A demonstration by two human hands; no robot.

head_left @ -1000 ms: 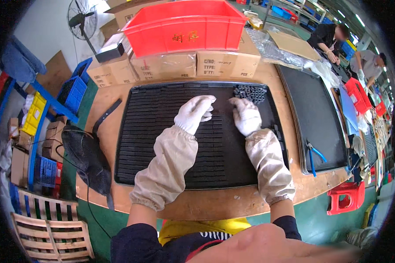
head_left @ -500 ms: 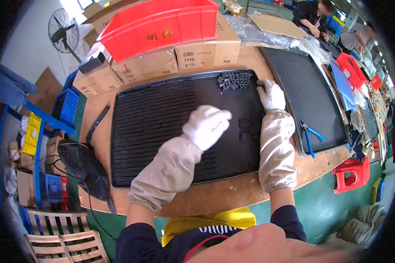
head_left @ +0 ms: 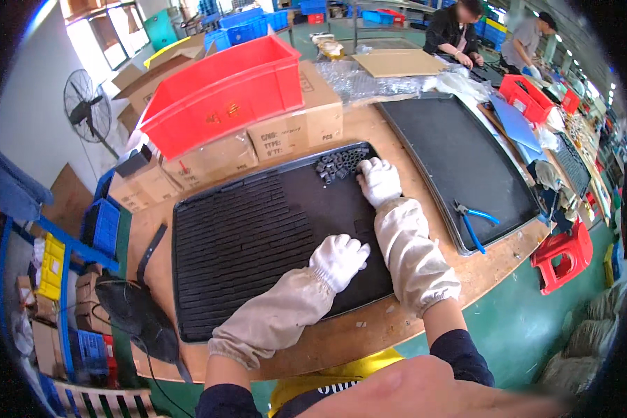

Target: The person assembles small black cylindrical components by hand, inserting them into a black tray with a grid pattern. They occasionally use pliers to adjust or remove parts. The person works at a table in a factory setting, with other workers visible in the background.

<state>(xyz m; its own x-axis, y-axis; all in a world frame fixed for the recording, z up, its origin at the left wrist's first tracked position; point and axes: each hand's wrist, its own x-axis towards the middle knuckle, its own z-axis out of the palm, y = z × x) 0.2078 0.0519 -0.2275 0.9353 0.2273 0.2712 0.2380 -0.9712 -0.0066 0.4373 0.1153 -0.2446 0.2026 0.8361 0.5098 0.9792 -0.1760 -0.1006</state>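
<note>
Your right hand [head_left: 379,180] rests loosely open against the small black parts [head_left: 339,164], upper centre; your left hand [head_left: 338,259] lies half-curled, empty, mid-frame on the black tray [head_left: 244,244].

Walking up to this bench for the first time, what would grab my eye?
Probably the bright red crate sitting on cardboard boxes at the back. Then the big black ribbed tray in the middle, where the white-gloved right hand touches a heap of small dark parts and the left hand rests nearer the front.

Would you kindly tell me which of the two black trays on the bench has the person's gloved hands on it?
The nearer ribbed tray, in front of the red bin; the smooth tray to its right is untouched.
</note>
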